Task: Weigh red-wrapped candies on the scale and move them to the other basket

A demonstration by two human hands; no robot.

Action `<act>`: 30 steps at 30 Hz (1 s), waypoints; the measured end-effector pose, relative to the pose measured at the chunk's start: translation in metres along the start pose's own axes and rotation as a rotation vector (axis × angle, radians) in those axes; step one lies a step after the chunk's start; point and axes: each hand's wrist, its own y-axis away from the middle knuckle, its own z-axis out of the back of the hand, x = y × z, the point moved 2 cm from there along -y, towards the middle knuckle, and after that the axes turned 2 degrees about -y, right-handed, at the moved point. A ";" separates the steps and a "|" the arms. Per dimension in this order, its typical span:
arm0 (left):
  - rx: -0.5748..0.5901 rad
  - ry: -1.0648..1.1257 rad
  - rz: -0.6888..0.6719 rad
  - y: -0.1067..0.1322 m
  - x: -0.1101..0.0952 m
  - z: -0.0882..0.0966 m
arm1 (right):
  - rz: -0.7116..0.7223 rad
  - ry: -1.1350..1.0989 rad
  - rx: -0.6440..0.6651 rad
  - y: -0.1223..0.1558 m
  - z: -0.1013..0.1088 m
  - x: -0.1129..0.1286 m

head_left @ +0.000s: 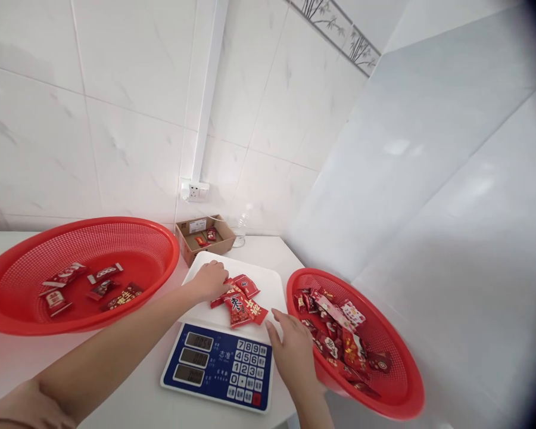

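Observation:
A small pile of red snack packets lies on the white pan of a digital scale. From the left, my left hand reaches over the pan, its fingers curled onto a packet at the pile's left edge. My right hand is at the pan's right front corner, thumb and fingers apart, beside the pile and holding nothing. In front of the pan is the scale's blue panel, with three displays and a keypad. The top display is lit, but its digits are hard to read.
At the left stands a red perforated basket with several packets. Another red basket, fuller with mixed packets, is at the right. Behind the scale, a cardboard box holds a few packets beside a clear bottle. A socket is on the tiled wall.

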 end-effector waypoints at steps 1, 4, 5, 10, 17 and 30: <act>0.009 0.007 0.010 -0.001 0.000 -0.001 | -0.011 0.011 0.034 -0.003 -0.002 0.007; 0.029 0.055 0.046 0.001 -0.001 -0.001 | -0.078 0.013 0.108 -0.011 -0.002 0.019; 0.035 0.079 0.058 0.002 -0.002 0.000 | -0.101 -0.001 0.113 -0.013 -0.002 0.021; 0.042 0.237 0.105 0.013 -0.004 0.003 | -0.189 -0.216 0.066 -0.014 -0.002 0.016; -0.107 0.567 0.114 0.021 -0.008 0.015 | -0.216 -0.488 -0.078 -0.008 -0.002 0.011; -0.118 1.328 0.002 0.038 -0.034 0.027 | -0.339 -1.037 0.154 -0.007 0.001 0.032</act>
